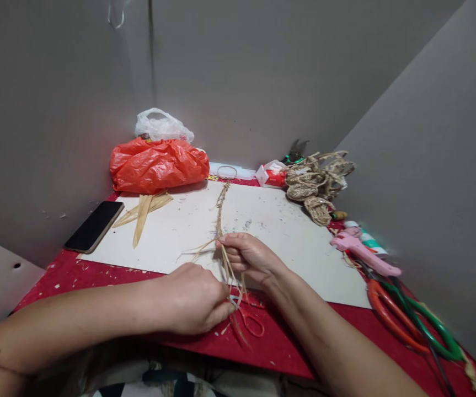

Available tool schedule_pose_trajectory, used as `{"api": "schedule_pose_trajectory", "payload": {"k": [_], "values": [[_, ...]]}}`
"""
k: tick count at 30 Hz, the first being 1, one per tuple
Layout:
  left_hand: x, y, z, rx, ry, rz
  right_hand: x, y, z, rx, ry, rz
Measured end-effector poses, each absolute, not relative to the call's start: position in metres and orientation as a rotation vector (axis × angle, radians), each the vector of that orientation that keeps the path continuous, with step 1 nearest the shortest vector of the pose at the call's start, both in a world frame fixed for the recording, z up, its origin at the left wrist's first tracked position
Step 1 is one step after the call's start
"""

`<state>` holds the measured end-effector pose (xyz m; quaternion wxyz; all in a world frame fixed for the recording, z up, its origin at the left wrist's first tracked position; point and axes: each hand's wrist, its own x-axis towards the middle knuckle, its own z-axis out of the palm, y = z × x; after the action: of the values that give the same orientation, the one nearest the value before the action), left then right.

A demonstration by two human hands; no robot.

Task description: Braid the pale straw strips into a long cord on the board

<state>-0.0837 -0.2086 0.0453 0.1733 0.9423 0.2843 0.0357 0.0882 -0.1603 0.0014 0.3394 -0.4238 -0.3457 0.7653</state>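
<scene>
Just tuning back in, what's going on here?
A person's right hand pinches a thin, straw-coloured plaited cord near its lower end; the cord runs away across a white board. Loose strands fan out below the pinch. The left hand is curled beside them, next to red-handled scissors; what it grips, if anything, is unclear. Dried leaf strips lie at the board's left, coiled cord bundles at its far right.

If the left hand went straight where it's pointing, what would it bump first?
Probably the red-handled scissors, just beyond the left hand, though it might pass over them; the height is hard to tell.
</scene>
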Motion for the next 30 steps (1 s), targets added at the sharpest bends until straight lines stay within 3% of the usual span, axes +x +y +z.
{"api": "schedule_pose_trajectory", "payload": {"k": [6,10,15,30], "values": [[-0.086,-0.162,0.037,2.051,1.211,0.802,0.093,-0.156,0.0,-1.031,-0.963,2.085],[-0.07,-0.145,0.01,1.543,1.017,0.527,0.096,-0.153,-0.002,-1.037,-1.07,2.098],[-0.07,-0.145,0.002,1.68,0.988,0.589,0.101,-0.152,-0.004,-1.124,-1.259,2.062],[-0.073,-0.138,-0.004,1.472,0.889,0.523,0.097,-0.162,0.006,-1.341,-2.131,1.018]]}}
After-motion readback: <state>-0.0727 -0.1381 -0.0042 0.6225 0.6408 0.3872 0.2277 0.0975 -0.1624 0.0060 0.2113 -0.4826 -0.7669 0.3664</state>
